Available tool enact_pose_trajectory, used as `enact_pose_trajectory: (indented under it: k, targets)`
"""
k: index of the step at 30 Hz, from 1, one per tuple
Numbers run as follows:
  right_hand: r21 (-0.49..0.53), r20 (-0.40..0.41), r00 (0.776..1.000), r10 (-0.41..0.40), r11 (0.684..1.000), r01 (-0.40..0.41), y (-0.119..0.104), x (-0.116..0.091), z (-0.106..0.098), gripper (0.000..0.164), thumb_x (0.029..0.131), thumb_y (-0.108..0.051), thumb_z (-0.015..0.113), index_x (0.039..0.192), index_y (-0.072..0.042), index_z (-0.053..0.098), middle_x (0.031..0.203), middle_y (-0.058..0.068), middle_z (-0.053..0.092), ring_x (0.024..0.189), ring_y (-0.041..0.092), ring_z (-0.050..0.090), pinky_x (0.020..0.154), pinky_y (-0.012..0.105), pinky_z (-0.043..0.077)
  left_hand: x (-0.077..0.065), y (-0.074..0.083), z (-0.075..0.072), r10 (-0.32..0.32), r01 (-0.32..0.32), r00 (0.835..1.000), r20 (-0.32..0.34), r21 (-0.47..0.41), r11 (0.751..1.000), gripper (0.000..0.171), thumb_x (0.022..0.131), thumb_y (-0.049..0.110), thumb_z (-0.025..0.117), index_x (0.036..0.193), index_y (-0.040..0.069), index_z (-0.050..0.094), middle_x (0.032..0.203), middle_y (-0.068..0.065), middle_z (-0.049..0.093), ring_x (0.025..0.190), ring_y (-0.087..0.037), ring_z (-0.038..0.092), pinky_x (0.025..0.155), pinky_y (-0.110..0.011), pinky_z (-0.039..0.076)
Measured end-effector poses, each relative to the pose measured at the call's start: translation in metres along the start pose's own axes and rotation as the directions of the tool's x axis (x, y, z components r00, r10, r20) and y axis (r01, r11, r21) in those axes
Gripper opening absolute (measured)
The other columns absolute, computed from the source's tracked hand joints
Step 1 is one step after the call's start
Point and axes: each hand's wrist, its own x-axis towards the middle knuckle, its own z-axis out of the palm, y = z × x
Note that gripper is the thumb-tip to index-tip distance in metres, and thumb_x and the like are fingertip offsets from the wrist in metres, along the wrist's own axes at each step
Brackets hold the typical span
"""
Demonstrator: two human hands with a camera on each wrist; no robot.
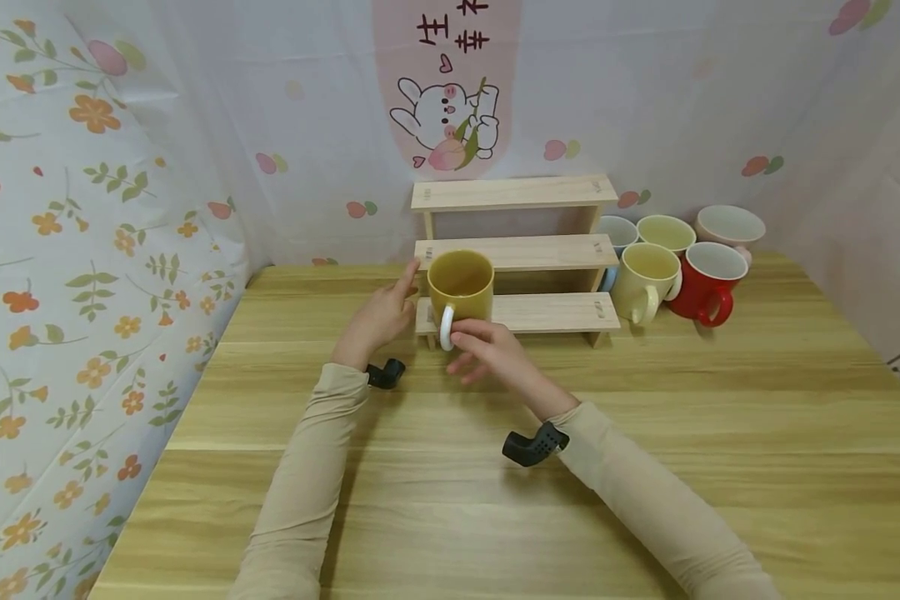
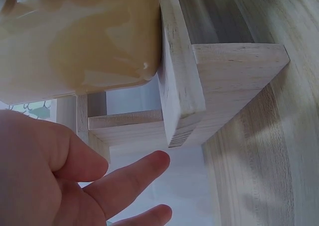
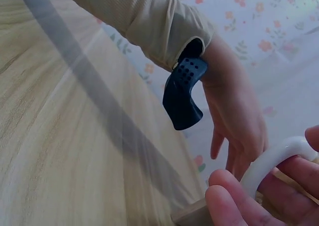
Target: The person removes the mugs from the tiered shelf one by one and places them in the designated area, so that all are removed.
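A mustard-yellow mug (image 1: 461,287) with a white handle (image 1: 447,327) stands upright at the left end of the lowest tier of a pale wooden three-tier shelf (image 1: 555,313). Close up, the left wrist view has the mug's base (image 2: 144,71) against that plank. My right hand (image 1: 495,358) holds the handle, its fingers (image 3: 289,186) around the white loop. Left of the mug, my left hand (image 1: 378,321) has its index finger extended toward the middle tier's end. The left wrist view has its fingers spread below the mug, apart from it.
Several mugs stand right of the shelf, among them a red mug (image 1: 708,283), a pale yellow mug (image 1: 645,283) and a pink mug (image 1: 729,225). A patterned cloth (image 1: 307,108) hangs behind the wooden table (image 1: 435,500). Each wrist wears a black camera mount (image 1: 532,446).
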Motion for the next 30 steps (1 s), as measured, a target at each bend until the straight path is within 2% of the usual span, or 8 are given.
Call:
enact_pose_trajectory:
  k: [5, 9, 15, 17, 23, 30]
  targets:
    - [-0.008, 0.007, 1.0, -0.01, 1.0, 0.01, -0.001, 0.001, -0.003, 0.039, 0.098, -0.018, 0.051, 0.125, 0.01, 0.055, 0.119, 0.028, 0.06, 0.086, 0.034, 0.069, 0.069, 0.047, 0.06, 0.0, 0.0, -0.001, 0.001, -0.001, 1.0, 0.009, -0.006, 1.0, 0.068, 0.097, 0.012, 0.036, 0.156, 0.024, 0.002, 0.14, -0.016, 0.052, 0.132, -0.037, 0.044, 0.111, -0.05, 0.036]
    - [-0.008, -0.008, 1.0, 0.001, 1.0, -0.001, -0.003, 0.0, -0.008, 0.039, 0.098, -0.021, 0.05, 0.123, 0.008, 0.058, 0.109, 0.022, 0.062, 0.088, 0.041, 0.067, 0.071, 0.053, 0.058, -0.001, 0.001, -0.001, -0.008, 0.008, 1.0, 0.01, -0.017, 1.0, 0.068, 0.098, 0.012, 0.036, 0.156, 0.025, 0.002, 0.139, -0.015, 0.052, 0.132, -0.037, 0.044, 0.11, -0.05, 0.037]
    - [0.033, -0.043, 0.999, 0.023, 0.999, -0.021, -0.002, -0.003, -0.018, 0.037, 0.1, -0.023, 0.049, 0.113, 0.011, 0.058, 0.091, 0.007, 0.059, 0.08, 0.025, 0.07, 0.071, 0.046, 0.06, -0.001, 0.001, -0.002, -0.013, 0.013, 1.0, 0.018, -0.024, 1.0, 0.069, 0.097, 0.013, 0.035, 0.156, 0.026, 0.002, 0.139, -0.014, 0.053, 0.132, -0.037, 0.043, 0.109, -0.052, 0.037]
    - [0.053, -0.057, 0.998, 0.035, 0.998, -0.032, -0.002, -0.004, -0.02, 0.034, 0.1, -0.024, 0.049, 0.106, 0.008, 0.058, 0.089, 0.004, 0.058, 0.08, 0.022, 0.069, 0.072, 0.046, 0.06, -0.002, 0.001, -0.002, -0.009, 0.01, 1.0, 0.019, -0.021, 1.0, 0.069, 0.097, 0.013, 0.035, 0.156, 0.026, 0.002, 0.139, -0.014, 0.053, 0.132, -0.038, 0.043, 0.109, -0.052, 0.036]
    - [0.091, -0.091, 0.994, 0.058, 0.995, -0.05, -0.002, -0.007, -0.027, 0.028, 0.101, -0.027, 0.045, 0.085, -0.005, 0.055, 0.082, 0.002, 0.053, 0.08, 0.024, 0.067, 0.074, 0.043, 0.06, -0.003, 0.0, -0.001, -0.013, 0.013, 1.0, 0.016, -0.025, 1.0, 0.069, 0.098, 0.013, 0.037, 0.156, 0.026, 0.002, 0.139, -0.015, 0.053, 0.131, -0.038, 0.044, 0.109, -0.052, 0.036]
    - [0.138, -0.155, 0.987, 0.043, 0.99, -0.021, -0.003, -0.012, -0.032, 0.03, 0.101, -0.023, 0.045, 0.077, -0.007, 0.052, 0.075, 0.002, 0.052, 0.068, 0.015, 0.064, 0.069, 0.032, 0.06, -0.003, 0.001, -0.002, -0.007, 0.007, 1.0, 0.017, -0.02, 1.0, 0.068, 0.099, 0.014, 0.036, 0.156, 0.025, 0.002, 0.137, -0.016, 0.054, 0.13, -0.038, 0.045, 0.109, -0.052, 0.037]
